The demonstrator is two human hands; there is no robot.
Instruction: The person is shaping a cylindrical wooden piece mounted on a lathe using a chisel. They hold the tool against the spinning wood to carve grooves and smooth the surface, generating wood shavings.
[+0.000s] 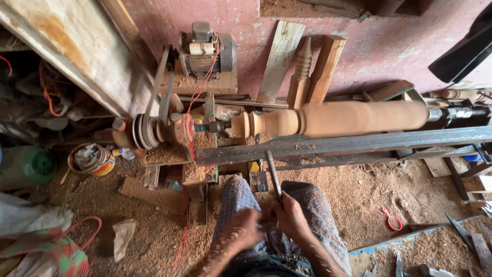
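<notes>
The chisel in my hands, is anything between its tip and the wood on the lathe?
Only the metal tool rest bar lies between. The chisel, held by the right hand with the left hand beside it, reaches up to that bar, just below the turned wood.

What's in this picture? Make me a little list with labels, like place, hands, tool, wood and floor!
Place: a woodturning workshop by a red wall
Right hand: grips the long metal tool
Left hand: blurred, close beside the right hand
Tool: its tip rests on the metal rail
Wood: a long rounded wooden piece mounted on the lathe
Motor: on a shelf above
Floor: covered in sawdust
</notes>
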